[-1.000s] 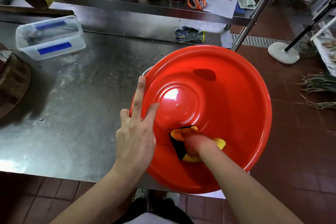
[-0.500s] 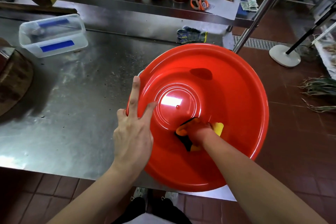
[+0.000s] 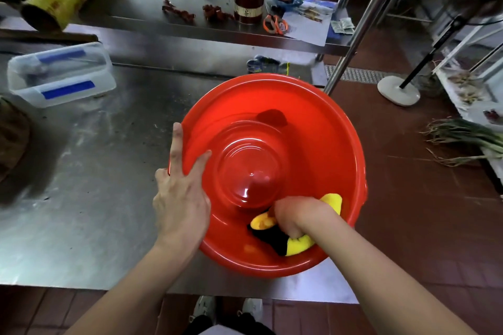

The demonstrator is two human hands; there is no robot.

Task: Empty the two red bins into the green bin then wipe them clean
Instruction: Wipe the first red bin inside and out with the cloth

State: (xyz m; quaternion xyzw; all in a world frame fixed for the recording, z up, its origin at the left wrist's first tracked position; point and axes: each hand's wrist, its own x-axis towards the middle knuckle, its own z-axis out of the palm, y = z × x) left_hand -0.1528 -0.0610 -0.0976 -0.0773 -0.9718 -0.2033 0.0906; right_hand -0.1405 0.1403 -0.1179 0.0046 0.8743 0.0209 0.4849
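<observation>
Red bin (image 3: 313,144) sits at the near right corner of the steel table (image 3: 89,198), holding only a yellow-and-black cloth (image 3: 283,239). Right hand (image 3: 296,215) clenches that cloth against the inner wall. Left hand (image 3: 181,198) steadies the rim, fingers extended. Clear lidded container (image 3: 60,76) stands far left; contents look like utensils, indistinct.
</observation>
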